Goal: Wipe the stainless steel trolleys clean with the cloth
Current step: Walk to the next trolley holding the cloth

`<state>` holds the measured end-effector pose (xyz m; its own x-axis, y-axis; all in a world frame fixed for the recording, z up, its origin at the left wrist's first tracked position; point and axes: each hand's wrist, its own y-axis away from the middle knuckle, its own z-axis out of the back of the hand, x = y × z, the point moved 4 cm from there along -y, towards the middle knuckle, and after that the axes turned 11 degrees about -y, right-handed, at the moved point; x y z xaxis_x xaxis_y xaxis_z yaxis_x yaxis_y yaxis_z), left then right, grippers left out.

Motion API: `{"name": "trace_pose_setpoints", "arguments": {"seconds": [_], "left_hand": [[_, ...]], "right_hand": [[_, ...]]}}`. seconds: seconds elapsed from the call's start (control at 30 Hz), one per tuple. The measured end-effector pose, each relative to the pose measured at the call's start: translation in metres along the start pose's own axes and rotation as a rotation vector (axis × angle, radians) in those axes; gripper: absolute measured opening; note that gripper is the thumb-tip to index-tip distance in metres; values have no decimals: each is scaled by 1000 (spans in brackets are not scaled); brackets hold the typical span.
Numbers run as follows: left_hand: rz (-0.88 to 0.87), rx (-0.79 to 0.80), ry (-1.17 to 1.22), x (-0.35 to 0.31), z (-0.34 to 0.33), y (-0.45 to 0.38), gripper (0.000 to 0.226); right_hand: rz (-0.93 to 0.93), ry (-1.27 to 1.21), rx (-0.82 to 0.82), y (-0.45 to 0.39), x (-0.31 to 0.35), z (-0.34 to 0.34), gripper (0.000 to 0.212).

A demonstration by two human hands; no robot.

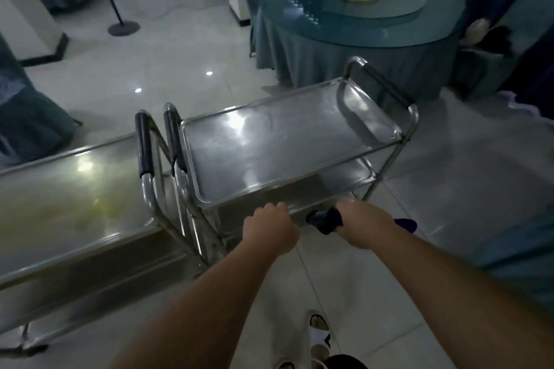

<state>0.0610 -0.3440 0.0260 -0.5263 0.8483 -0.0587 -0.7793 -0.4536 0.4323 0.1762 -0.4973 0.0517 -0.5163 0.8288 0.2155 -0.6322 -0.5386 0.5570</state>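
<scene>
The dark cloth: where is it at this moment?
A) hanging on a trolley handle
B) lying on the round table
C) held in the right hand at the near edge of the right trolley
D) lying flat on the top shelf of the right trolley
C: the right hand grips the dark cloth against the near edge of the right trolley; its top shelf is bare.

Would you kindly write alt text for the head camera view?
A person's left hand grips the near edge of a stainless steel trolley, while the right hand holds a dark cloth against it. A second trolley stands alongside, left.
</scene>
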Motion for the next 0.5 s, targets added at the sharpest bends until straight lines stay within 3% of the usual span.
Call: {"name": "trace_pose_setpoints", "arguments": {"seconds": [0.23, 0.5], "left_hand": [[-238, -15, -132, -102, 15, -5, 47], [-487, -38, -207, -262, 29, -12, 42]], "right_hand": [[-123, -182, -6, 59, -76, 4, 28], [-261, -253, -189, 93, -231, 19, 28]]}}
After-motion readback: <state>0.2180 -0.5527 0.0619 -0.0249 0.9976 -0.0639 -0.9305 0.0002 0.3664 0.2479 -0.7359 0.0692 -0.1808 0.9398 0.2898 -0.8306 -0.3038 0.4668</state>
